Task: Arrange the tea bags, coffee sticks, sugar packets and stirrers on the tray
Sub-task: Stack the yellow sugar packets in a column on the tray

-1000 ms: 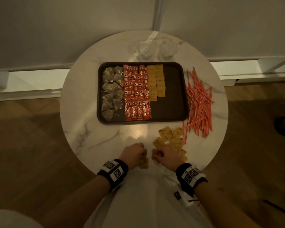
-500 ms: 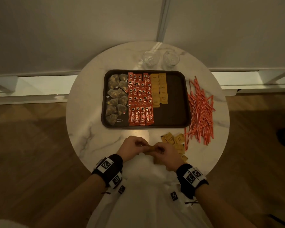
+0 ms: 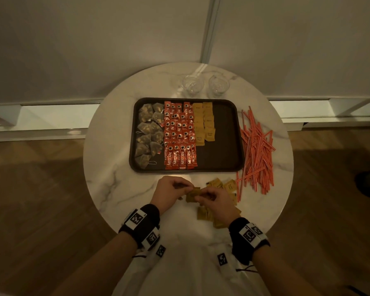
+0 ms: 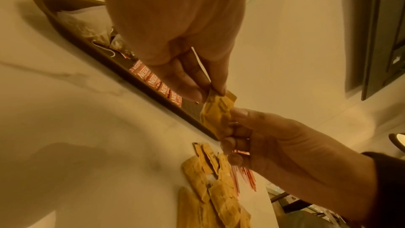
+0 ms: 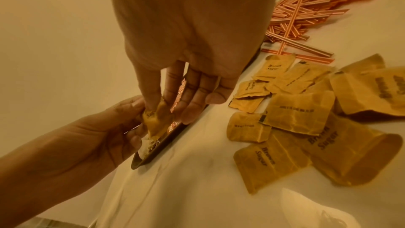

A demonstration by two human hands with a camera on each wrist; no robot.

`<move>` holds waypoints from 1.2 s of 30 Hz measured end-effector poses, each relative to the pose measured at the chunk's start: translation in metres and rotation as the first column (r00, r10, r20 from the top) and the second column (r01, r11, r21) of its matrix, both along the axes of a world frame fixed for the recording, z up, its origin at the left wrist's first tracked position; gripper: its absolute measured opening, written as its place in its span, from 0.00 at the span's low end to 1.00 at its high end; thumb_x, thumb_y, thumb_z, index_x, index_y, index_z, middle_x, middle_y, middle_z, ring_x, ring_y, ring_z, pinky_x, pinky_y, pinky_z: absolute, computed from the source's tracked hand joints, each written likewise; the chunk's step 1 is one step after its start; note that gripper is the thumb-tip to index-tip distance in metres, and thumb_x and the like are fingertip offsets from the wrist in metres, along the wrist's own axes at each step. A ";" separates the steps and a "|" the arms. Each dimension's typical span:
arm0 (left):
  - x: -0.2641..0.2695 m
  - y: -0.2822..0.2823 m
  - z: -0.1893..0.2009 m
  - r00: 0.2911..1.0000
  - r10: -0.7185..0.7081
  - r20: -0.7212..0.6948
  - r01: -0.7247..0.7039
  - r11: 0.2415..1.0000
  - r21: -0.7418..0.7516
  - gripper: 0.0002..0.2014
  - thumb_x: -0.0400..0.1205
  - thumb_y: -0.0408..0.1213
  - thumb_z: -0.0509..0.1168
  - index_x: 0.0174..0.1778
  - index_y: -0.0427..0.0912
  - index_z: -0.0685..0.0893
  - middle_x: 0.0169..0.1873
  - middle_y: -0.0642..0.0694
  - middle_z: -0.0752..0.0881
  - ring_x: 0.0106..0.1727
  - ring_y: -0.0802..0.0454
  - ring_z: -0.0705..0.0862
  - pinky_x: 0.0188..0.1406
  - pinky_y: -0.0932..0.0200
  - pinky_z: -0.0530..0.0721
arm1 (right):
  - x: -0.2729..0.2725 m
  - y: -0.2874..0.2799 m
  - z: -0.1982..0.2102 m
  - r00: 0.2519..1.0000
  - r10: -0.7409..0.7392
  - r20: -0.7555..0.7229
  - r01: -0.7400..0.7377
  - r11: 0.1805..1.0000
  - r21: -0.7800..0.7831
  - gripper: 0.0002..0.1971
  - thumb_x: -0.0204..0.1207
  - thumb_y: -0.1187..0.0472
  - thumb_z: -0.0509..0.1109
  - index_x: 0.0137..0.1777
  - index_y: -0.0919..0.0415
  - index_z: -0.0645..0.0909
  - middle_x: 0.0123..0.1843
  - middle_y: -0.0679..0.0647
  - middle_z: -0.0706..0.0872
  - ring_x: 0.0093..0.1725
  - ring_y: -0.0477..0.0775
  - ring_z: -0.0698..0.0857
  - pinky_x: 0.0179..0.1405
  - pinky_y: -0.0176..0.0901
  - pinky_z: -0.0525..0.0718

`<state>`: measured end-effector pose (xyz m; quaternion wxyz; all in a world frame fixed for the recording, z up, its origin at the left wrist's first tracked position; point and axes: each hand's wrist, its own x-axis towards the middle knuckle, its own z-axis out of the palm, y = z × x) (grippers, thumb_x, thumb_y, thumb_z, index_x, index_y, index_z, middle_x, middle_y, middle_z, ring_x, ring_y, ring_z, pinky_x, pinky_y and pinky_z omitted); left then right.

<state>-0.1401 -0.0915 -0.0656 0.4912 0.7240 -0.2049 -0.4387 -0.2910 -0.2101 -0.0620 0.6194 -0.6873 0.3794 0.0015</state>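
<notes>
A brown sugar packet (image 3: 192,194) hangs just above the table in front of the dark tray (image 3: 224,129). My left hand (image 3: 186,188) pinches its left end and my right hand (image 3: 203,196) pinches its right end. The left wrist view shows the packet (image 4: 219,113) crumpled between both hands. On the tray lie tea bags (image 3: 147,133) at the left, red coffee sticks (image 3: 179,137) in the middle and sugar packets (image 3: 203,124) beside them. Several loose sugar packets (image 5: 300,110) lie on the table under and right of my right hand. A pile of red stirrers (image 3: 256,150) lies right of the tray.
Two clear glasses (image 3: 192,85) (image 3: 218,84) stand behind the tray near the wall. The round marble table (image 3: 107,167) ends close to my wrists. The tray's right third shows bare surface.
Both hands rose from the table's front edge and came together. They now hold one sugar packet between them, a little nearer the tray.
</notes>
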 end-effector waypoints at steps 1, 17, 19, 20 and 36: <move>0.000 -0.001 0.000 1.000 -0.002 -0.018 0.002 1.000 -0.005 0.09 0.76 0.30 0.76 0.39 0.51 0.92 0.38 0.51 0.92 0.39 0.57 0.89 0.34 0.64 0.86 | 0.000 -0.001 0.001 1.000 -0.017 0.006 0.017 1.000 0.012 0.05 0.75 0.67 0.77 0.49 0.64 0.88 0.41 0.54 0.90 0.37 0.40 0.87 0.40 0.31 0.84; 0.013 -0.033 -0.027 0.888 -0.371 -0.273 0.460 0.706 0.538 0.28 0.83 0.60 0.63 0.38 0.37 0.90 0.32 0.43 0.92 0.32 0.52 0.91 0.32 0.62 0.83 | 0.003 -0.062 -0.012 0.983 -0.150 -0.103 0.129 0.974 -0.184 0.03 0.76 0.65 0.76 0.48 0.61 0.89 0.41 0.50 0.89 0.41 0.45 0.86 0.39 0.28 0.82; 0.012 -0.037 -0.027 0.875 -0.366 -0.317 0.484 0.674 0.558 0.28 0.83 0.60 0.64 0.35 0.36 0.88 0.27 0.44 0.90 0.26 0.52 0.89 0.22 0.65 0.80 | 0.006 -0.076 -0.016 0.981 -0.148 -0.123 0.117 0.966 -0.229 0.02 0.76 0.63 0.77 0.47 0.58 0.89 0.41 0.50 0.89 0.42 0.47 0.86 0.42 0.33 0.82; 0.013 -0.039 -0.027 0.875 -0.359 -0.324 0.484 0.672 0.561 0.29 0.82 0.61 0.64 0.34 0.35 0.88 0.25 0.44 0.89 0.24 0.52 0.88 0.19 0.66 0.78 | 0.009 -0.083 -0.018 0.981 -0.150 -0.127 0.117 0.965 -0.234 0.02 0.76 0.63 0.77 0.46 0.56 0.88 0.41 0.50 0.89 0.42 0.48 0.86 0.43 0.35 0.82; 0.013 -0.042 -0.045 0.874 -0.456 -0.168 0.442 0.604 0.663 0.34 0.78 0.71 0.60 0.25 0.42 0.87 0.20 0.49 0.87 0.18 0.58 0.84 0.33 0.63 0.85 | 0.076 -0.156 -0.052 0.975 -0.154 -0.163 0.093 0.939 -0.332 0.03 0.77 0.60 0.76 0.47 0.59 0.87 0.45 0.55 0.89 0.46 0.52 0.86 0.41 0.32 0.79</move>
